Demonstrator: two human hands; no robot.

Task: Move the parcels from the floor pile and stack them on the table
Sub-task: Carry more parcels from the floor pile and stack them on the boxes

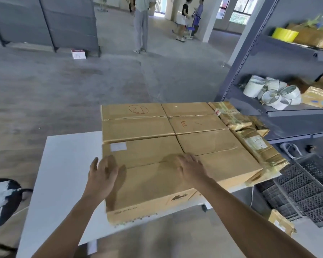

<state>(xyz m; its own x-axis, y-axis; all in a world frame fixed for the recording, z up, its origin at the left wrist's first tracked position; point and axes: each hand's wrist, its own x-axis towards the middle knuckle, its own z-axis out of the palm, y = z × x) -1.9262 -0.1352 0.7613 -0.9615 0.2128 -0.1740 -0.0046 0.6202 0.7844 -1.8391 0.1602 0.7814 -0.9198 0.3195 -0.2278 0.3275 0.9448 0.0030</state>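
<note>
Cartons of brown cardboard form a two-by-two block on the white surface (63, 164). The near carton (149, 185), the one closest to the camera on the left of the block, serves as the reference.

- Directly behind the near carton: carton marked 21 (136, 125), touching it.
- Directly right of the near carton: fourth carton (222, 155), touching it.
- Diagonally behind and right of the near carton: carton marked 18 (196, 120).
- Farther right of the near carton, beyond the fourth carton: taped parcels (254, 140), flatter and crumpled, at the right edge of the surface.
- Right of and below the near carton, on the floor: small parcel (281, 222), beside black crates (304, 192).

Left hand (103, 174): at the left edge of the near carton, fingers spread and straight, gripping nothing. Motion blur prevents telling whether it touches the cardboard.

Right hand (190, 166): palm down on the top of the near carton, close to its right edge, fingers extended and flat, gripping nothing.

Behind and right of the near carton stands a grey shelf rack (250, 58). Far behind it, people (142, 25) stand on the concrete floor.
</note>
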